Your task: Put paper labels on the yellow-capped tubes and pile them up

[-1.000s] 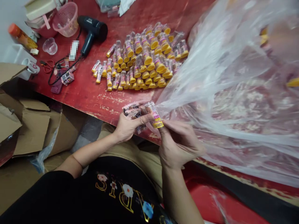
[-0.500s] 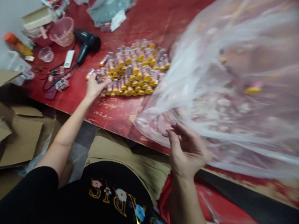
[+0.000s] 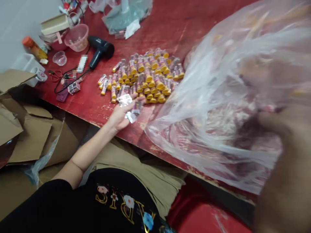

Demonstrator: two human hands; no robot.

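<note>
My left hand (image 3: 119, 118) is palm up by the table's near edge, its fingers around several shiny silver and clear wrappers (image 3: 132, 117). Just beyond it lies a pile of small clear tubes with yellow caps (image 3: 153, 82), stacked in rows with pink and purple contents. A large translucent plastic bag (image 3: 179, 126) spreads over the right side, whitish and pink bits showing inside. Over the bag, my right hand (image 3: 289, 139) is close to the camera and smeared by motion; its fingers and anything in them cannot be made out.
A dark hair dryer (image 3: 100, 50) with its cord lies left of the tubes on the red table (image 3: 184, 19). Behind it are a pink basket (image 3: 77, 37), a clear cup (image 3: 59, 58) and an orange-capped bottle (image 3: 34, 47). Opened cardboard boxes (image 3: 34, 136) stand at the left.
My left hand has moved from the pile's left end to its near side, with shiny wrappers now showing in it. My right hand has moved right and upward over the bag.
</note>
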